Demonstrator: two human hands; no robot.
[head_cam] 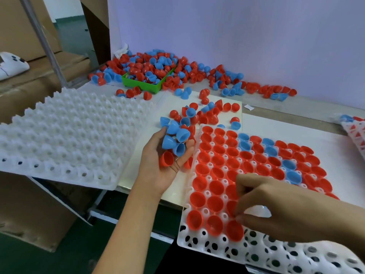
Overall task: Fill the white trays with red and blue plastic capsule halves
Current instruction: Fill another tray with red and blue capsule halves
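The right hand (276,206) hovers low over the near part of the tray (197,243), its fingertips (240,216) drawn together in a pinch just above the near rows; whether they grip a half or merely press one down I cannot tell, since the fingers hide what lies beneath. The pinch sits where the filled cups give way to bare ones, so this looks like the seating of one more half at the edge of the filled area. The left hand (164,161) is held palm up just left of the tray, fingers cupped round a clutch of halves: several blue halves (174,140) on top and a red half (166,159) low in the palm. It serves, I judge, as a ready store, kept close so the right hand need not reach to the far pile each time. The tray is mostly filled with red halves set mouth up, with blue ones scattered in diagonal streaks; its nearest rows are unfilled. Loose halves (203,113) lie on the table just beyond the left hand, and a larger heap (177,74) spills around a green bin (142,84) by the wall. An empty tray (65,135) waits at the left, overhanging the table edge.
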